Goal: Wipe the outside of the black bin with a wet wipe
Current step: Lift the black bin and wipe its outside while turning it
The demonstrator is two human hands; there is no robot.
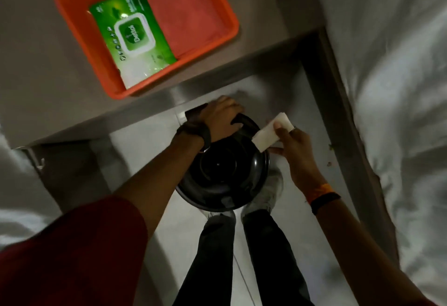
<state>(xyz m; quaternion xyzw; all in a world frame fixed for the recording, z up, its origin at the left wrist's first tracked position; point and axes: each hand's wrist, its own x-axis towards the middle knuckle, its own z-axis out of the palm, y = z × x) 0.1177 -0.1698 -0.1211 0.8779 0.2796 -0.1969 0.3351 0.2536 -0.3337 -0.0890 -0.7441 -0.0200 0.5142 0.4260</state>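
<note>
A round black bin (225, 180) stands on the pale floor between my feet and the grey table, seen from above with its glossy lid on. My left hand (221, 118) grips the far rim of the bin near its top. My right hand (294, 141) holds a folded white wet wipe (272, 131) against the bin's upper right edge. A dark watch sits on my left wrist and an orange and black band on my right wrist.
An orange tray (72, 22) on the grey table (31, 83) holds a green wet wipe pack (131, 37) and a red cloth (183, 13). White bedding (391, 88) lies to the right, with more at the left. My legs and a grey shoe (266, 197) stand just below the bin.
</note>
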